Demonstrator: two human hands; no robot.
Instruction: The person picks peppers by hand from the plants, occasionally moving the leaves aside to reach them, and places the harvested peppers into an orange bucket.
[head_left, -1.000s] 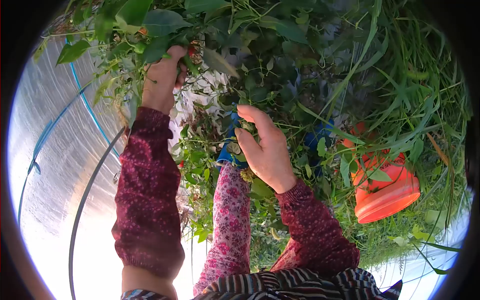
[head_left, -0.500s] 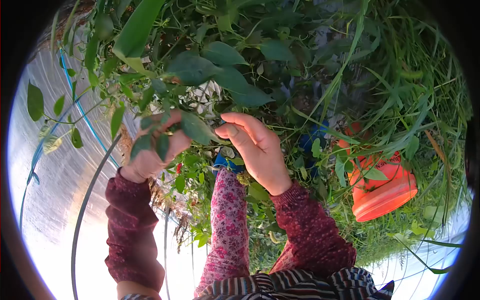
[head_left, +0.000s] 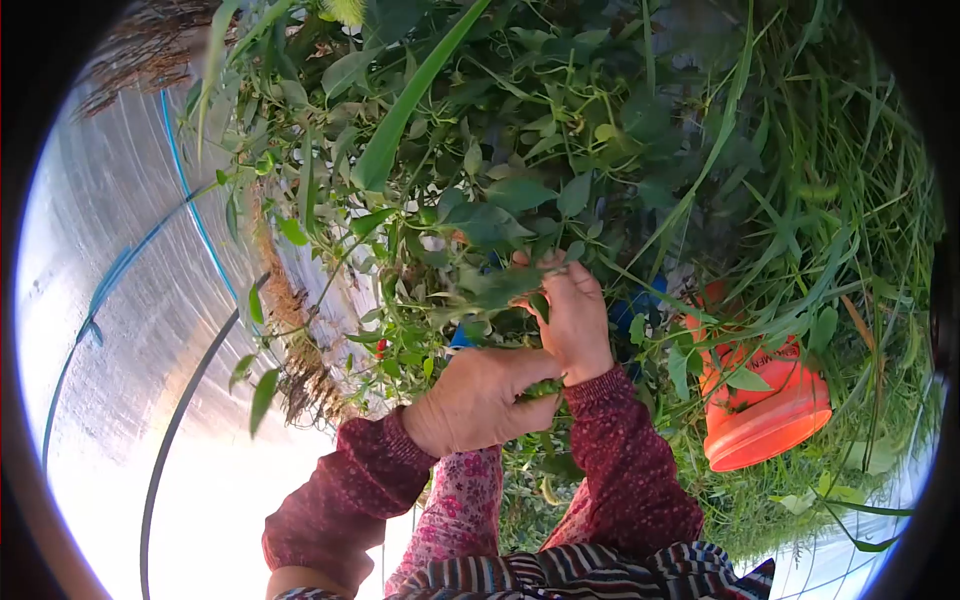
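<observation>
A bushy green plant (head_left: 510, 195) with pointed leaves fills the space in front of me. My left hand (head_left: 490, 398) is closed, thumb and fingers pinching a small green thing (head_left: 543, 389) whose kind I cannot make out. It crosses close to my right wrist. Just above it, my right hand (head_left: 575, 312) reaches into the foliage with fingers curled round leafy growth; leaves partly hide the fingertips. Beside its thumb shows a dark green shape (head_left: 540, 304), a leaf or a fruit. Left of the hands hangs a small red fruit (head_left: 381, 348).
An orange-red bucket (head_left: 765, 425) lies tilted among tall grass (head_left: 850, 200) on my right. Something blue (head_left: 640, 300) shows behind the leaves. Plastic sheeting (head_left: 150, 270) stands at left, with a blue cord (head_left: 200, 225) and a dark hose (head_left: 180, 400). My patterned trouser leg (head_left: 465, 500) is below.
My left hand has moved right and down, out of the leaves at left, to beside my right wrist. My right hand has shifted right, its fingers now curled into the foliage.
</observation>
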